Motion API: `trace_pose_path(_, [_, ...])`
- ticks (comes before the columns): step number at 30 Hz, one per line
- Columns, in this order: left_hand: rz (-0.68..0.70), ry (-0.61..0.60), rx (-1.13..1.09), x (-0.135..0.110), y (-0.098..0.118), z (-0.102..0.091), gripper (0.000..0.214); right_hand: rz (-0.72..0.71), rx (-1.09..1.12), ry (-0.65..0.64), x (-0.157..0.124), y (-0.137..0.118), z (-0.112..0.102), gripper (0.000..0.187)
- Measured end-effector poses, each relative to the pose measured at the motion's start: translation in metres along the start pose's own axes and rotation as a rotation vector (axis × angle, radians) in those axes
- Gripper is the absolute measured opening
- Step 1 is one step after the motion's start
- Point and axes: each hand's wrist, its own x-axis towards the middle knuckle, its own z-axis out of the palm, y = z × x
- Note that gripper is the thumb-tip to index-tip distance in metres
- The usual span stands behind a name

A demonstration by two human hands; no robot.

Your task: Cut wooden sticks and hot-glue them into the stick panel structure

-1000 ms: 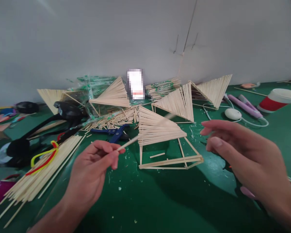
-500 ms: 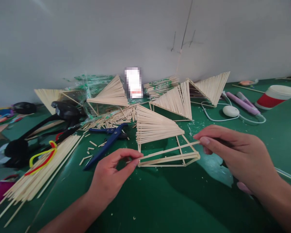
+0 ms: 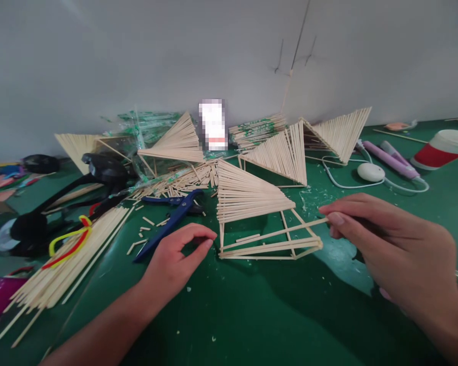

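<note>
My right hand (image 3: 389, 239) pinches the right end of a thin wooden stick (image 3: 290, 228). The stick slants down to the left across a stick frame (image 3: 267, 249), its far end near the frame's left corner. My left hand (image 3: 181, 259) is just left of that corner, thumb and forefinger slightly apart with nothing between them. Closely laid sticks form a panel (image 3: 248, 195) over the back part of the frame, while the front shows only bare edge sticks. Two short stick pieces (image 3: 248, 238) appear within the frame's outline.
Blue cutters (image 3: 171, 223) lie beside scattered stick offcuts (image 3: 143, 234). At left is a bundle of long sticks (image 3: 72, 259) with a yellow and red loop (image 3: 70, 246). Behind stand similar stick models (image 3: 278, 157) and a phone (image 3: 212, 124). A pink tool (image 3: 391, 158) and a cup (image 3: 442, 150) are at right.
My left hand has let go of the stick's left end and drawn slightly back to the left. My right hand keeps its end. The view has shifted a little.
</note>
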Motion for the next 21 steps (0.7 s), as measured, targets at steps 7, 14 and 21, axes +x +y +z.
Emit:
trace_pose_path(7, [0.092, -0.127, -0.022, -0.0009, -0.0005, 0.0010, 0.016, -0.075, -0.102, -0.077, -0.0016, 0.0014, -0.0032, 0.008])
trace_pose_path(14, [0.178, -0.164, 0.005, -0.0020, -0.0034, 0.0007, 0.023, -0.126, -0.113, -0.108, -0.0016, 0.0039, -0.0026, 0.008])
trace_pose_path(21, [0.196, -0.178, 0.003, -0.0016, -0.0034, 0.0012, 0.023, -0.104, -0.079, -0.108, -0.0032, 0.0027, -0.0042, 0.009])
